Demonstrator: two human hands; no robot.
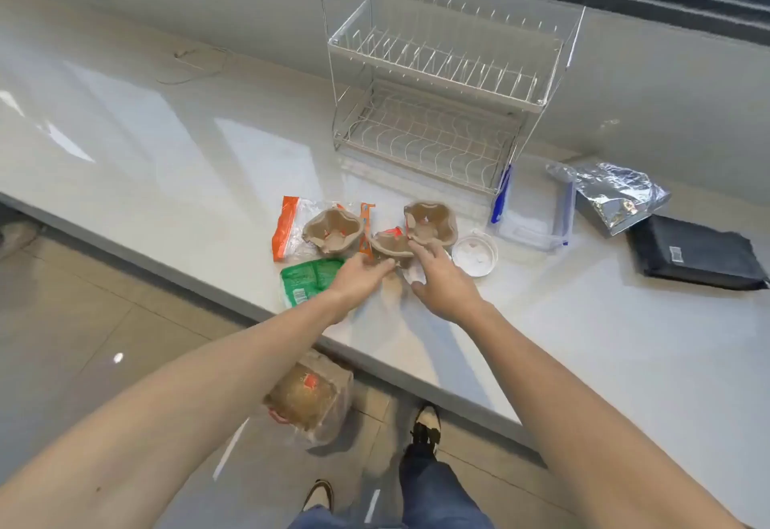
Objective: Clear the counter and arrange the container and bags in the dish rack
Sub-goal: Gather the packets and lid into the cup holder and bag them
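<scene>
Head view. Both hands reach over the bench (583, 341) to the pulp cup carriers. The left hand (358, 274) has its fingers curled toward the near edge of the middle carrier (389, 247); whether they pinch it cannot be told. The right hand (441, 278) has its fingers spread and relaxed, the tips touching or just short of the right carrier (431, 222).

Step in hand, as judged: clearing the bench of cardboard waste. Nothing yet lies in the dish rack (441, 82), which stands at the back of the bench with both tiers bare. The next move calls for gathering the carriers, possibly nested, and lifting them off.

Count:
- Pulp cup carriers: three, the left one (331, 230) lying on the orange-striped clear bag (285, 228).
- Bags on the bench: green bag (306, 278), blue-edged zip bag (529, 220), silver foil bag (616, 195), black pouch (696, 253).
- Round white container lid (475, 255): one, beside the right carrier.
- Bag on the floor (308, 399): one.
</scene>
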